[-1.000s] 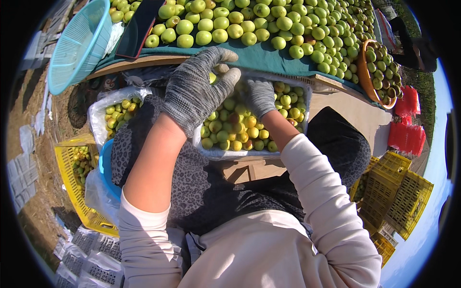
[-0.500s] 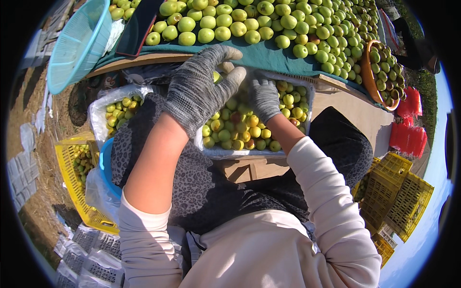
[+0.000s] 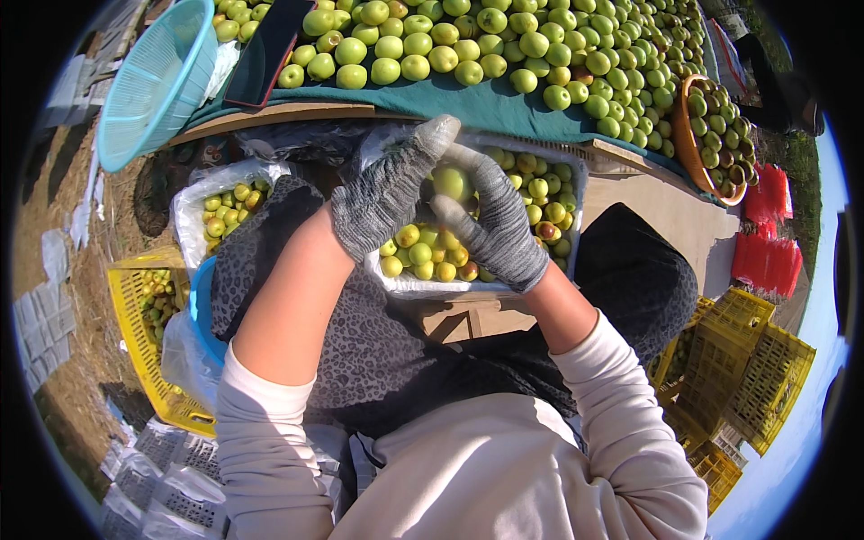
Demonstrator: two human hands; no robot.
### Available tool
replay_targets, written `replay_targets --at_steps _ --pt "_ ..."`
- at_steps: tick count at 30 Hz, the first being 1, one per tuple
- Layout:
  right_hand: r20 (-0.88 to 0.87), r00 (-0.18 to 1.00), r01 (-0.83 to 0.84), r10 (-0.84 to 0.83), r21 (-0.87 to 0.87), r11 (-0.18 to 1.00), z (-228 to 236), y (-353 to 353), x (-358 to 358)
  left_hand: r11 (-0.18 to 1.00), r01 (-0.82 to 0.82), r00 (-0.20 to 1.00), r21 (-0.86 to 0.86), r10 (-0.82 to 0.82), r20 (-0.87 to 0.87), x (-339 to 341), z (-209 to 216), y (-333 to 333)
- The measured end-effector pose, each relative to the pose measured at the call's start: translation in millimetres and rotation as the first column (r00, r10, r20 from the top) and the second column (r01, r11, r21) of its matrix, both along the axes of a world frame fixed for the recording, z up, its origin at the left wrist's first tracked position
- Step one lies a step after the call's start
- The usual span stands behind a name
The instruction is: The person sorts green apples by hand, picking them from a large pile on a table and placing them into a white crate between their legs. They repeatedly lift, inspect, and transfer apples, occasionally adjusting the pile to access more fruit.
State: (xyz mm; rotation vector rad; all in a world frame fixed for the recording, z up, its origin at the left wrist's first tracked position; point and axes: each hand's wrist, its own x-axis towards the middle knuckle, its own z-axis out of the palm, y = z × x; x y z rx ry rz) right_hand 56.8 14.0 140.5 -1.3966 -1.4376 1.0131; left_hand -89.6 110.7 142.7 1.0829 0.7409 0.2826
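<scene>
Both my hands wear grey knitted gloves and meet above a white-lined box (image 3: 409,286) of small green and yellow jujubes. One pale green jujube (image 3: 452,184) sits between the thumb and fingers of my right hand (image 3: 504,225), which is closed on it. On its left side, my left hand (image 3: 382,202) is closed, its pale glove tip raised above the fruit; what it grips, if anything, is hidden. Beyond them, many larger green jujubes (image 3: 416,67) lie on a dark green cloth (image 3: 490,103) over a raised table.
A blue plastic basket (image 3: 148,94) and a dark phone (image 3: 268,54) rest at the table's far left. An orange basket (image 3: 684,135) of fruit sits right. Another lined box (image 3: 184,211) and a yellow crate (image 3: 135,360) stand left; yellow crates (image 3: 733,378) and red bags (image 3: 765,256) lie right.
My right hand has risen from the box fruit and turned, now with a jujube in it. My left hand has shifted slightly down and turned; the hands have come together.
</scene>
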Motion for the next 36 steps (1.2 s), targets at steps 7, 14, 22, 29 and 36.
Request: replay_targets --at_steps 7,14,22,29,36 --pt "-0.869 0.409 -0.224 -0.279 -0.392 0.892 -23.5 -43.0 33.5 0.933 -0.358 0.933 0.032 0.359 -0.032 -11.2 19.9 29.9" --pt "-0.846 -0.082 -0.474 -0.526 -0.432 0.768 -77.8 -42.5 13.7 0.865 -0.497 0.859 -0.063 0.501 0.102 -20.1 24.7 32.2" --pt "0.036 0.999 0.006 0.014 -0.519 0.855 -114.8 -18.7 -39.1 0.874 -0.486 0.865 -0.002 0.481 0.144 -21.3 26.6 32.7" --pt "0.557 0.775 -0.069 0.3 -0.397 0.915 -134.4 -7.8 -79.0 0.882 -0.47 0.858 -0.014 0.461 0.225 -23.4 24.4 28.7" --pt "0.769 0.534 -0.089 0.351 -0.361 0.928 -141.1 -3.0 -88.0 0.894 -0.449 0.88 -0.005 0.443 0.174 -21.5 26.1 25.3"
